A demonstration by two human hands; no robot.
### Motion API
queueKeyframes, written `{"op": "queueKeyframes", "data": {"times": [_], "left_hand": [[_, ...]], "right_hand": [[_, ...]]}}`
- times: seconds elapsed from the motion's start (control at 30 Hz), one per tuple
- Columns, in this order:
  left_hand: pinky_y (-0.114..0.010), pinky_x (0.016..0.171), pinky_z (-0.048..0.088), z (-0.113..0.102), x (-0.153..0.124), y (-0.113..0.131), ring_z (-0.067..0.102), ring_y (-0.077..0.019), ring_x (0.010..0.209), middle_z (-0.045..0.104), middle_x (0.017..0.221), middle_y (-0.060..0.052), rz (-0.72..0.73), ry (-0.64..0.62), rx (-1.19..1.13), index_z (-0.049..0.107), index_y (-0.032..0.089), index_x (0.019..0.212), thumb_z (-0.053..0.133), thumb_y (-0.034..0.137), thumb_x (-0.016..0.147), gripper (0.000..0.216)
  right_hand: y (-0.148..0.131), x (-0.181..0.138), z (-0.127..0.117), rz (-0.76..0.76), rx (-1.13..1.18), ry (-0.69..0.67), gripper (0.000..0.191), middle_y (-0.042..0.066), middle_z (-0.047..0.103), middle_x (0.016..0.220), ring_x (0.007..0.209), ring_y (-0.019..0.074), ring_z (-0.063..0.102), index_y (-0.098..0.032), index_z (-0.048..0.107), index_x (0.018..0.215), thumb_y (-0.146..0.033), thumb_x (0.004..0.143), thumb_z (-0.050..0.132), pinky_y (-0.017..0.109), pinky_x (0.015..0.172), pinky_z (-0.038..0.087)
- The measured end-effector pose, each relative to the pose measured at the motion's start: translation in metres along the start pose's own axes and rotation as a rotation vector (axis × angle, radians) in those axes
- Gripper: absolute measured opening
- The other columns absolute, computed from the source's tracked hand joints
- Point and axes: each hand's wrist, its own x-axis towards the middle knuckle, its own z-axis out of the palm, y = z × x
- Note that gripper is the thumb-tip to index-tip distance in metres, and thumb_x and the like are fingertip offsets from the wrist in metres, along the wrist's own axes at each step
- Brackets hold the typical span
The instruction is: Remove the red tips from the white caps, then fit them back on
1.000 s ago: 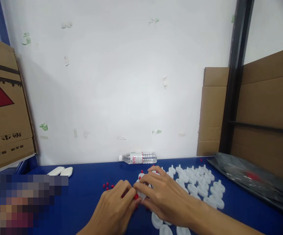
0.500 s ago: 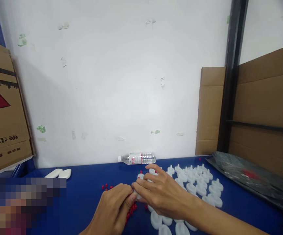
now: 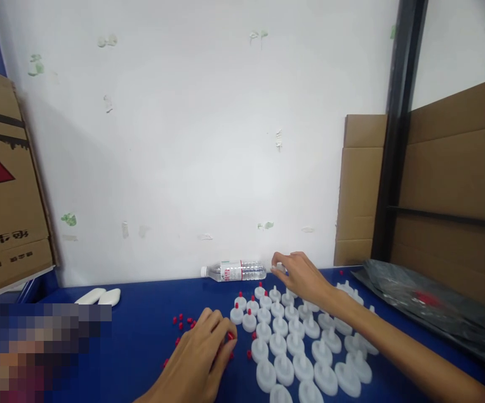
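My left hand (image 3: 202, 352) is low over the table, fingers curled and thumb close to the index finger. A small red cap (image 3: 230, 336) shows at its fingertips, among other loose red caps partly hidden by the hand. At the back, my right hand (image 3: 295, 274) pinches a small white plastic piece (image 3: 279, 267), mostly covered by the fingers, just right of the bottle. Below it stand many round white plastic lids with nozzles (image 3: 279, 326) in rough rows. Several at the near-left back, such as one white lid (image 3: 249, 322), carry red caps on their nozzles.
A clear water bottle (image 3: 236, 271) lies on its side against the wall. Two white oval objects (image 3: 109, 297) rest at the left. A dark plastic bag (image 3: 427, 313) lies on the right, and cardboard (image 3: 359, 190) leans behind. Loose red caps (image 3: 180, 326) are scattered left of the lids.
My hands have come apart. The right hand has moved back and right towards the wall, uncovering lids with red caps. My left hand stays near the loose red caps.
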Motion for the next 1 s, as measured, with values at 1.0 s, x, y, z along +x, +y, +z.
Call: {"op": "queueKeyframes", "data": {"times": [1.0], "left_hand": [[-0.039, 0.087, 0.047, 0.016, -0.006, -0.013, 0.052, -0.0250, 0.101, 0.058, 0.113, -0.007, 0.039, 0.019, -0.032, 0.061, 0.025, 0.113, 0.039, -0.007, 0.084, 0.048]], "right_hand": [[-0.022, -0.008, 0.008, -0.176, 0.323, -0.241, 0.056, 0.003, 0.067, 0.080, 0.081, 0.0197, 0.063, -0.021, 0.063, 0.083, -0.047, 0.112, 0.022, 0.035, 0.088, 0.044]]}}
